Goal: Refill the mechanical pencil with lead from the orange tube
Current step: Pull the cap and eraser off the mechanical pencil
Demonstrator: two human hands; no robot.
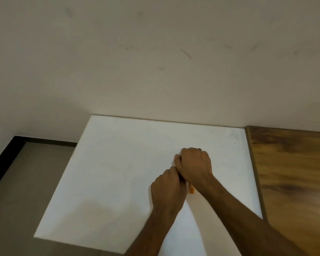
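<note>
1. White table (107, 182): smooth, matte, flat square top, pushed against a pale wall (155, 61) that carries faint scuffs and a short dark scratch.
2. Wooden surface (292, 172) joins the table's right edge; brown grain, slight sheen.
3. Grey floor (22, 191) to the left, with a black skirting strip along the wall's foot.
4. Both hands meet over the right half of the table, knuckles up, forearms bare.
5. Left hand (167, 191): fingers curled down and forward toward the right hand. A thin dark sliver shows between the two hands; what the left grasps, cannot tell.
6. Right hand (195, 164): fist-like, fingers curled under, thumb side touching the left hand's fingertips. A small dark tip pokes out past its far knuckles. Contents of the grip hidden; cannot tell.
7. Orange tube (191, 189): only a short, flat-sided orange end shows, lying on the table in the gap between the left hand and the right wrist.
8. Mechanical pencil: not identifiable; the hands cover it.
</note>
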